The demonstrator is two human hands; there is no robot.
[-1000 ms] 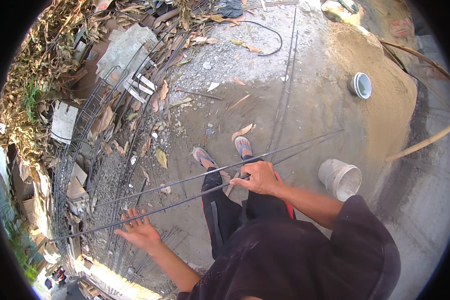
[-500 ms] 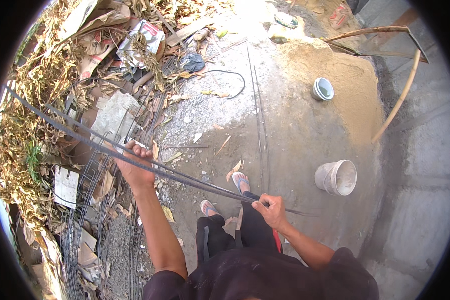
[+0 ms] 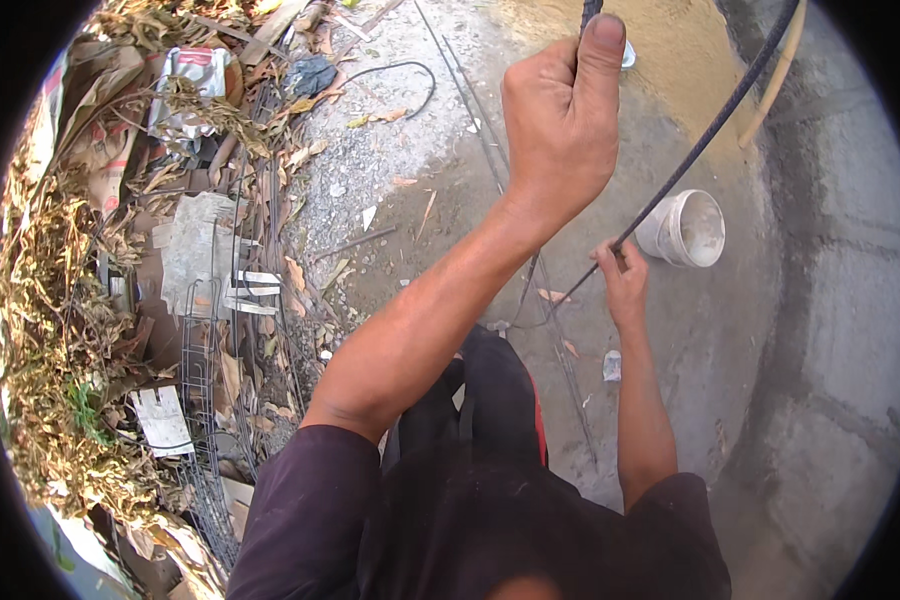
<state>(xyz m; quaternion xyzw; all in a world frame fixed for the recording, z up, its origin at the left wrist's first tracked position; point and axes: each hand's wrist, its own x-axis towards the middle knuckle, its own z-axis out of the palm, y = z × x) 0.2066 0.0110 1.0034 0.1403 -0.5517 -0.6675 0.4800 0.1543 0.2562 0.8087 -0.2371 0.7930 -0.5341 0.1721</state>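
My left hand (image 3: 570, 120) is raised high at the upper middle, closed in a fist with the thumb up. A short piece of dark ribbed steel bar (image 3: 591, 12) sticks out above that fist; the rest is mostly hidden behind the hand and forearm. Lower and to the right, my right hand (image 3: 625, 278) is closed round another dark rebar (image 3: 710, 135). This bar slants from the upper right edge down past the fingers towards my legs. Whether the two bars join is not visible.
Thin steel rods (image 3: 467, 95) lie on the ground ahead. A whitish bucket (image 3: 682, 229) stands at right, near a grey block wall (image 3: 850, 290). Dry leaves (image 3: 55, 340), scrap boards (image 3: 198, 250) and wire rebar frames (image 3: 200, 400) crowd the left. Sand (image 3: 675, 60) is piled at the far right.
My left hand has swung from the left up to the upper middle with its bar. My right hand has risen and moved right. The bars now slope towards the upper right.
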